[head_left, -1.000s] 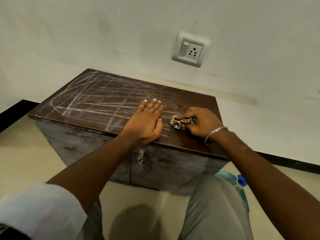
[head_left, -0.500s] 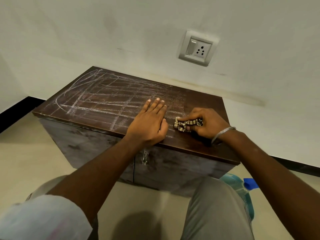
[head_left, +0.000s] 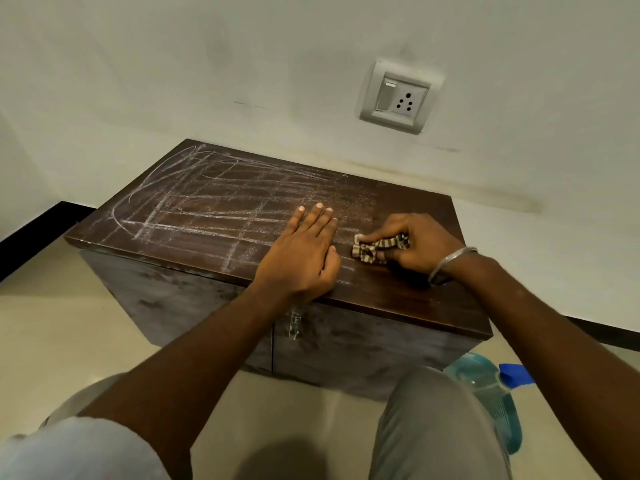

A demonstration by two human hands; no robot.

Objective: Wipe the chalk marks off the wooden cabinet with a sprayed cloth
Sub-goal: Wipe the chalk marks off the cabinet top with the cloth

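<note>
A low dark wooden cabinet [head_left: 408,299] stands against the wall. White chalk marks [head_left: 194,209] cover the left and middle of its top; the right part looks dark and bare. My left hand [head_left: 301,254] lies flat, palm down, on the top near the front edge. Just to its right, my right hand [head_left: 415,244] presses a crumpled checked cloth [head_left: 375,247] onto the wood, fingers closed around it. A metal bangle sits on that wrist.
A blue spray bottle [head_left: 491,393] lies on the floor at the cabinet's right front corner, beside my right knee [head_left: 433,410]. A switch and socket plate [head_left: 398,98] is on the wall behind. A metal latch [head_left: 295,325] hangs on the cabinet front.
The cloth stays in my right hand at nearly the same spot on the top. My left hand has not shifted on the wood. The camera view has drifted slightly.
</note>
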